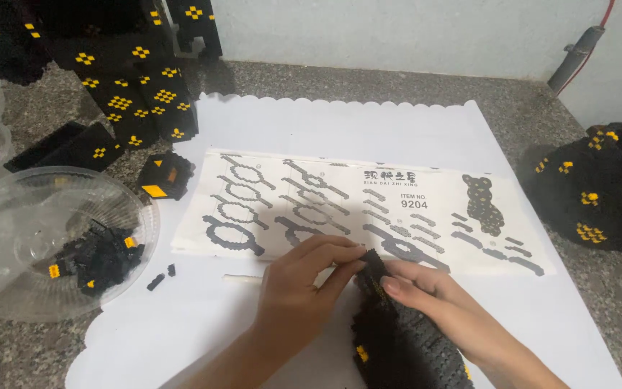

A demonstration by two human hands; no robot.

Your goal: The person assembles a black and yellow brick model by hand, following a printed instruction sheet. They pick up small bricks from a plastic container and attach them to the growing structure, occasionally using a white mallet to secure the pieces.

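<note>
The left hand (304, 277) pinches its thumb and fingertips together against the top edge of a rounded black block piece (397, 331); whether a loose brick sits between them cannot be told. The right hand (426, 295) lies along the other side of that piece, fingers pressed flat on its studded surface and steadying it. The piece is built of many tiny black bricks in curved, stepped rows, with a few yellow bricks showing low on its side.

It rests at the near edge of the white scalloped paper mat (368, 122). Just beyond it on the mat lies the instruction sheet (325, 202), printed with dark ring and strip shapes. A small white stick (242, 278) lies on the mat beside the left hand. Off the mat's left edge stands a clear plastic bowl (44, 216) holding loose black and yellow bricks. Beyond the mat's far left corner rise tall black-and-yellow built sections (124, 79), and off its right edge sits a domed black section (599, 187).
</note>
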